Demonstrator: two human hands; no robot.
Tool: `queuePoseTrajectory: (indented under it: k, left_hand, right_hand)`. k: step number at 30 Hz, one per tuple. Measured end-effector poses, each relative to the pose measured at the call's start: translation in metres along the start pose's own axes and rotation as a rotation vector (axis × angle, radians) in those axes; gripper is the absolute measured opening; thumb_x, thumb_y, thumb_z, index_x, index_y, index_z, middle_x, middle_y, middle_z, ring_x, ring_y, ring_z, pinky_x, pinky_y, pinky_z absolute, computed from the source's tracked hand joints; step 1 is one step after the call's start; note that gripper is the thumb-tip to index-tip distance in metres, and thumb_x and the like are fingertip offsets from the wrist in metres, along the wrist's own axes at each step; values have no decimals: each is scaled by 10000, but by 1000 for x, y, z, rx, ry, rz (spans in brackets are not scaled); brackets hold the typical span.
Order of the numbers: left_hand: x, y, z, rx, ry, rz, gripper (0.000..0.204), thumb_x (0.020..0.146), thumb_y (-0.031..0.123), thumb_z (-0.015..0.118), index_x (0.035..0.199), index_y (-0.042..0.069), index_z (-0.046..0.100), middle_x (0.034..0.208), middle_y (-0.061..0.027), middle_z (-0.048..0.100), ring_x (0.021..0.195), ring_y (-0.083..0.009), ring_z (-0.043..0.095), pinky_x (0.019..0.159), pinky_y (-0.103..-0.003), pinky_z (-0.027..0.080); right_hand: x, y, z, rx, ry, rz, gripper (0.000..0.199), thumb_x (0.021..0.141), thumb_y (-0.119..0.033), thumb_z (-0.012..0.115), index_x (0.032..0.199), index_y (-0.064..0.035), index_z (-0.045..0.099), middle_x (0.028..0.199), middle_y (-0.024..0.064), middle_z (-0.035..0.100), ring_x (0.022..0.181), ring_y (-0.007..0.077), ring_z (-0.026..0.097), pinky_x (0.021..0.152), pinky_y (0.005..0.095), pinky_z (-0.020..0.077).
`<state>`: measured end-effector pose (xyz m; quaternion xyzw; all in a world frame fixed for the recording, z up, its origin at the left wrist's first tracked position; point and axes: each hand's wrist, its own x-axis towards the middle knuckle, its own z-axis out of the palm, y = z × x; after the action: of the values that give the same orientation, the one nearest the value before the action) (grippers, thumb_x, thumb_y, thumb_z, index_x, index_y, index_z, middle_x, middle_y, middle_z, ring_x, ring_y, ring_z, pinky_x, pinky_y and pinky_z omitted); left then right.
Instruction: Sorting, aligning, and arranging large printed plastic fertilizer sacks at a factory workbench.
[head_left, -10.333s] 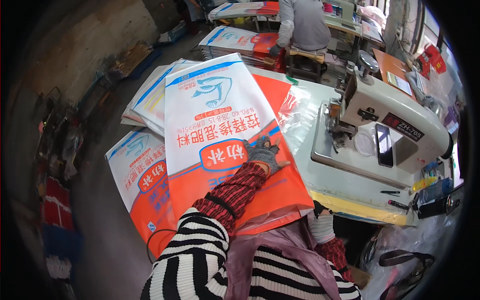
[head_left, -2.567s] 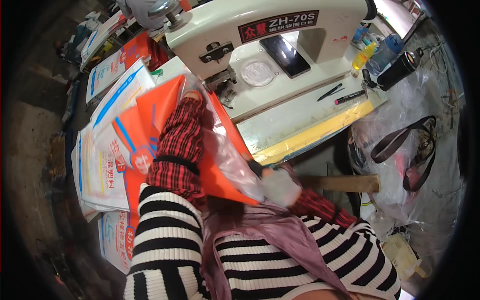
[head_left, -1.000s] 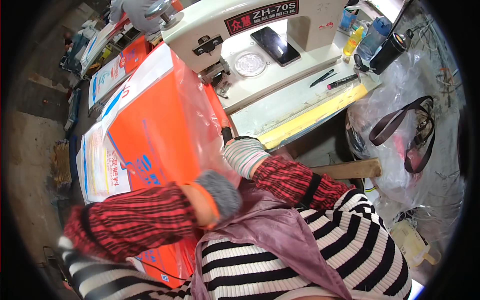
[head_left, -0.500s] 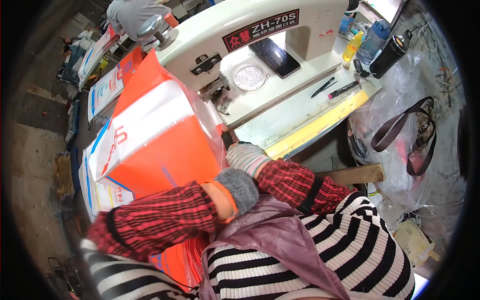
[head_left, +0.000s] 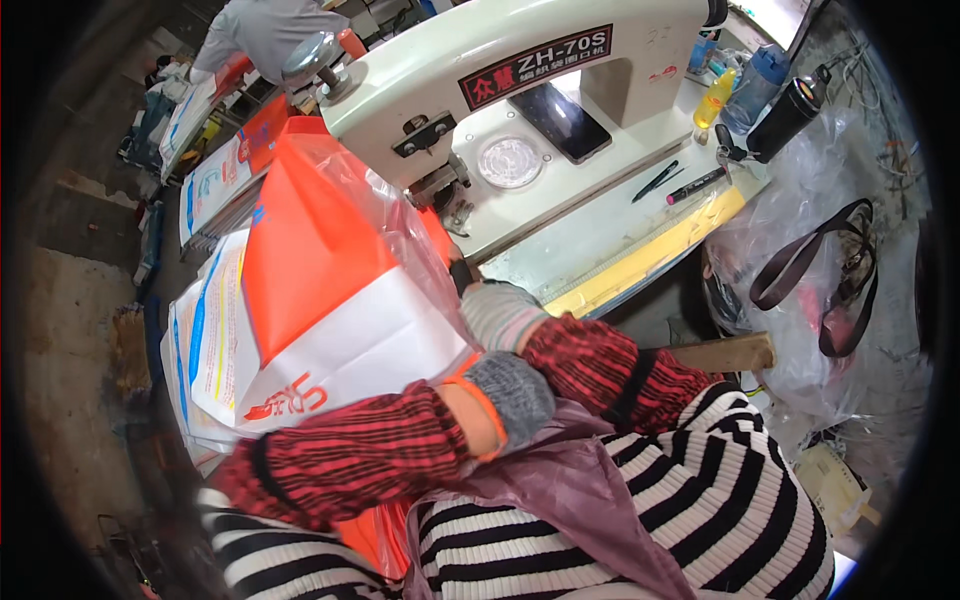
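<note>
Since half a second ago, the bag (head_left: 335, 280) has turned: orange is up high now, and white has come down close to the left arm (head_left: 365, 445). The left hand (head_left: 512, 398), in a grey glove, bends in near the lap. Its fingers are hidden, so I can't tell if they hold on. The right hand (head_left: 500, 315), in a stripy glove, is at the bag's right edge, and I can't tell how tight its fingers are.

The bag is puffed up in front of the person, right beside the sewing machine (head_left: 430, 90). Its clear plastic (head_left: 425, 240) is wrinkly, so it could bunch up and get stuck in the machine. If a hand is too loose, the bag could slide crooked. Fingers could get hurt by going too near the sewing part.

Farther out, a phone (head_left: 562, 120) lies on the machine, and more bags (head_left: 205, 340) lie at the left.
</note>
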<state>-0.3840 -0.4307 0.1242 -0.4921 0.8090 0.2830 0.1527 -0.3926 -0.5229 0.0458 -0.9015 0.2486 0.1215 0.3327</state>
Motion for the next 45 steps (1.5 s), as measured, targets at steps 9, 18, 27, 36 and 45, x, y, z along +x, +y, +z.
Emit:
queuePoseTrajectory:
  k: [9, 18, 27, 36, 45]
  left_hand:
    - [-54, -10, -45, 122, 257, 18, 135, 616, 173, 616, 692, 67, 654, 622, -101, 609, 531, -256, 576, 489, -409, 462]
    - [-7, 15, 8, -52, 255, 197, 200, 716, 169, 560, 860, 47, 627, 673, -105, 596, 631, -270, 608, 603, -391, 496]
    - [-87, -21, -118, 331, -27, -64, 94, 702, 188, 569, 702, 97, 594, 601, -97, 567, 523, -281, 559, 505, -438, 441]
    - [10, -37, 138, -405, 601, -339, 157, 824, 188, 512, 809, 61, 603, 761, -142, 610, 732, -324, 599, 674, -395, 483]
    - [-24, -47, 75, -1629, 1896, -309, 177, 849, 86, 545, 1021, 54, 518, 911, -78, 568, 781, -170, 532, 768, -308, 460]
  right_hand:
    - [26, 4, -24, -61, 97, 40, 493, 825, -161, 470, 1271, 25, 372, 917, 172, 651, 849, 319, 636, 696, 437, 500]
    - [-29, 15, 4, -481, 68, -499, 211, 756, -139, 508, 766, -20, 682, 803, 179, 657, 727, 280, 648, 669, 383, 505]
    - [-20, 7, -16, -26, -2, -27, 245, 800, -168, 492, 881, -2, 653, 844, 181, 653, 808, 320, 648, 670, 408, 516]
    - [29, 6, -9, -61, 152, -83, 222, 807, -104, 488, 879, -2, 672, 914, 189, 650, 853, 315, 637, 722, 390, 505]
    - [-42, 35, 64, 1396, -10, -25, 349, 777, -301, 661, 984, -27, 601, 894, 117, 629, 837, 191, 585, 760, 285, 457]
